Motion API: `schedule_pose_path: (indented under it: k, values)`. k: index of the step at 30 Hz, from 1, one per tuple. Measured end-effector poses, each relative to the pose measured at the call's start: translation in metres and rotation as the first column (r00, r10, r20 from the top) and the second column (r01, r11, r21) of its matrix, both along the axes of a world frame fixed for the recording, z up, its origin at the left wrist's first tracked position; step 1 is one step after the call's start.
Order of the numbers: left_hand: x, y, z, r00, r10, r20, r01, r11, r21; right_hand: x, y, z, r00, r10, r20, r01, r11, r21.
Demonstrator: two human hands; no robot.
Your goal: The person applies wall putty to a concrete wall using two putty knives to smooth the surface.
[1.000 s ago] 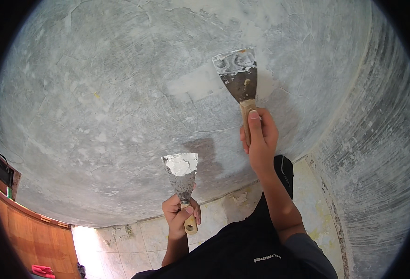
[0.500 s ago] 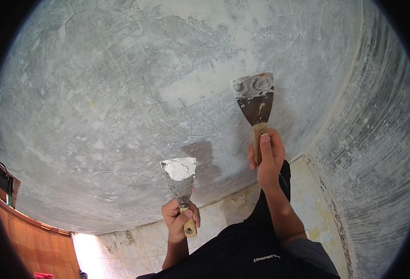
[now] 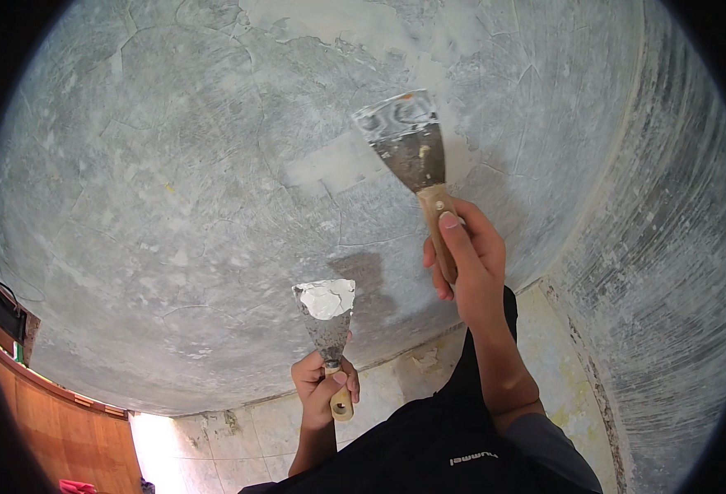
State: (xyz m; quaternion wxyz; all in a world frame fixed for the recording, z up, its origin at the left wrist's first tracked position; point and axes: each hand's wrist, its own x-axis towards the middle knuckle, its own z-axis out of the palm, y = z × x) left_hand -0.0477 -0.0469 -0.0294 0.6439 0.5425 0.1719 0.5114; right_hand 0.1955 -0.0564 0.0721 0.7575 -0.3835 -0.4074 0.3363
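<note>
Grasped in the left hand [image 3: 326, 387], between 6 and 7 o'clock in the view: a narrow scraper [image 3: 328, 337], blade toward 12 o'clock, pale handle toward 6, with a hole near the handle's end. Spread over the upper blade: a thick load of white paste [image 3: 327, 300] (uneven along its lower margin, above speckled grey metal). Grasped in the right hand [image 3: 474, 263], at 3 o'clock and close to the centre: a broad scraper [image 3: 416, 160], tilted, blade toward 11 o'clock, wooden handle toward 5. Thumb laid on the near face of the handle, fingers curled behind. Along the blade's far edge, a smeared whitish film; below it, dark metal with small pale flecks. Behind both tools: a grey wall [image 3: 190, 165], finely cracked. Near the broad blade, toward 9 o'clock, a pale patch [image 3: 330, 165] on the wall; contact between blade and wall impossible to tell. At 3 o'clock, a streaked side wall [image 3: 667, 247]. At 7 o'clock, a stained tiled floor [image 3: 256, 428]. At 8 o'clock, a reddish-brown wooden panel [image 3: 58, 420]. At 6 o'clock, a black garment [image 3: 396, 445].
</note>
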Motion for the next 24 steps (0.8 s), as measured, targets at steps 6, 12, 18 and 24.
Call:
schedule_pose_path:
  k: [6,12,18,24]
  values:
    - [0.003,0.001,-0.001,1.000,-0.024,-0.005,0.024,1.000,-0.019,-0.008,-0.001,0.003,0.986,-0.128,0.107,0.133,0.990,-0.039]
    - [0.004,0.004,-0.003,0.999,-0.046,-0.025,0.046,0.999,-0.015,-0.012,-0.006,-0.009,0.991,-0.102,0.092,0.107,0.993,-0.058]
    - [0.000,0.003,-0.001,0.997,-0.084,-0.002,0.083,0.995,-0.063,-0.010,-0.015,-0.013,0.998,-0.042,0.039,0.045,0.997,-0.068]
    - [-0.005,0.001,-0.002,0.997,-0.079,-0.010,0.079,0.995,-0.062,-0.004,-0.029,-0.020,0.983,-0.174,0.054,0.174,0.985,0.017]
